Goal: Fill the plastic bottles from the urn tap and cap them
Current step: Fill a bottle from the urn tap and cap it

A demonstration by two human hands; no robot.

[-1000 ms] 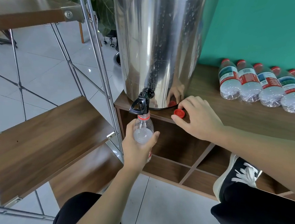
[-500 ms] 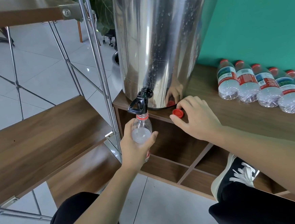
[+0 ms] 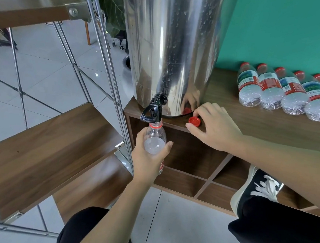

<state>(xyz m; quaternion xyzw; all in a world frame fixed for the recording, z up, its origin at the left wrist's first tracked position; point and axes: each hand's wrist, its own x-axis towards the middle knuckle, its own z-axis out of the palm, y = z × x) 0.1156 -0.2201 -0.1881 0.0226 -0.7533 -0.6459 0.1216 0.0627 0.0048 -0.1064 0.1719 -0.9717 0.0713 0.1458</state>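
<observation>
Wood-grain desk [image 3: 251, 117] with open cubbies below, teal wall behind, pale tiled floor. Wooden shelves on a chrome frame [image 3: 103, 46] stand left.

Steel urn [image 3: 172, 45], beaded with droplets, sits at the desk's left end; black tap [image 3: 152, 111] juts over the edge. Capped bottles [image 3: 284, 92] lie in a row far right, labels up.

Left hand [image 3: 148, 160]: grip wrapped round a clear bottle [image 3: 155, 138], upright, red neck ring just under the tap, water partway up.

Right hand [image 3: 214, 127]: fingertips curl at a red cap [image 3: 194, 121] lying on the desk beside the urn base; whether they pinch it, cannot tell.
</observation>
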